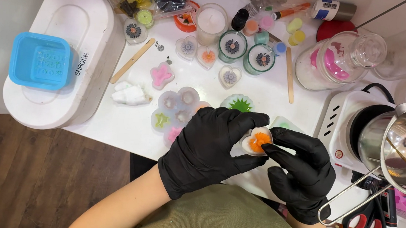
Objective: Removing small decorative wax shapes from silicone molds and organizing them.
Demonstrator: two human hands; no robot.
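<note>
Both of my hands wear black gloves and meet low in the middle of the head view. My left hand (208, 145) pinches a small white heart-shaped candle (256, 140) that has an orange flower on top. My right hand (303, 169) touches the orange flower with its fingertips from the right. Just behind my hands lie a translucent silicone mould with several flower cavities (175, 112) and a round white piece with a green star shape (238, 102).
A white oval machine (63, 49) carries a blue square mould (41, 61) at left. Several small flower candles (232, 46), wooden sticks (132, 61), a glass jar (340, 59), a steel pitcher (398, 144) on a white hot plate (348, 123), and scissors (363, 227) crowd the white table (118, 123).
</note>
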